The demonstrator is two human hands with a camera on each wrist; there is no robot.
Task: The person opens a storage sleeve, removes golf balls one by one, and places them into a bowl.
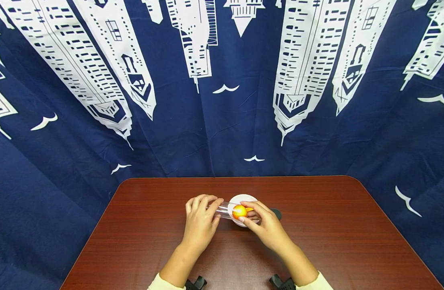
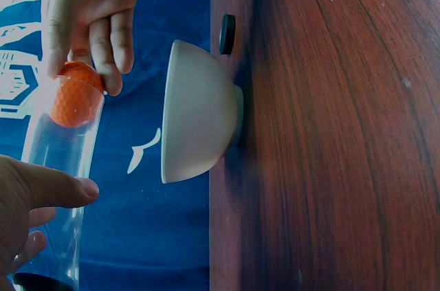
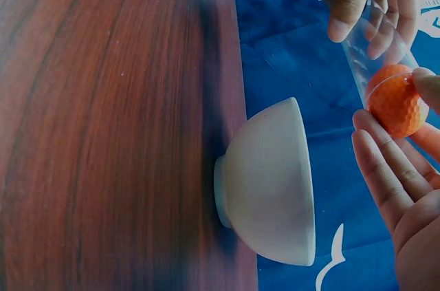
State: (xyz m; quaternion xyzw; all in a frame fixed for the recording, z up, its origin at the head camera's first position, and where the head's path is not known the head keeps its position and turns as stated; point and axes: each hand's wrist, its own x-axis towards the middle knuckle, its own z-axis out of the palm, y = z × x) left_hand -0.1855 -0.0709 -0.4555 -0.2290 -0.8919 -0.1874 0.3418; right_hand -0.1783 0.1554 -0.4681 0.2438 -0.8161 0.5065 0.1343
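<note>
My left hand (image 1: pixel 200 221) grips a clear plastic tube (image 1: pixel 224 209) round its side, holding it tilted over the table. An orange golf ball (image 1: pixel 239 212) sits at the tube's mouth, part inside and part outside, as both wrist views show. With thumb and fingers my right hand (image 1: pixel 267 225) pinches the ball there. Under the ball and tube a white bowl (image 1: pixel 243 197) stands upright on the table. In the left wrist view, a dark cap (image 2: pixel 15 281) closes the tube's other end.
A dark round lid (image 1: pixel 277 213) lies on the brown wooden table (image 1: pixel 337 233), just right of the bowl and partly behind my right hand. Beyond the table's far edge hangs a blue cloth (image 1: pixel 214 133) with white buildings and birds.
</note>
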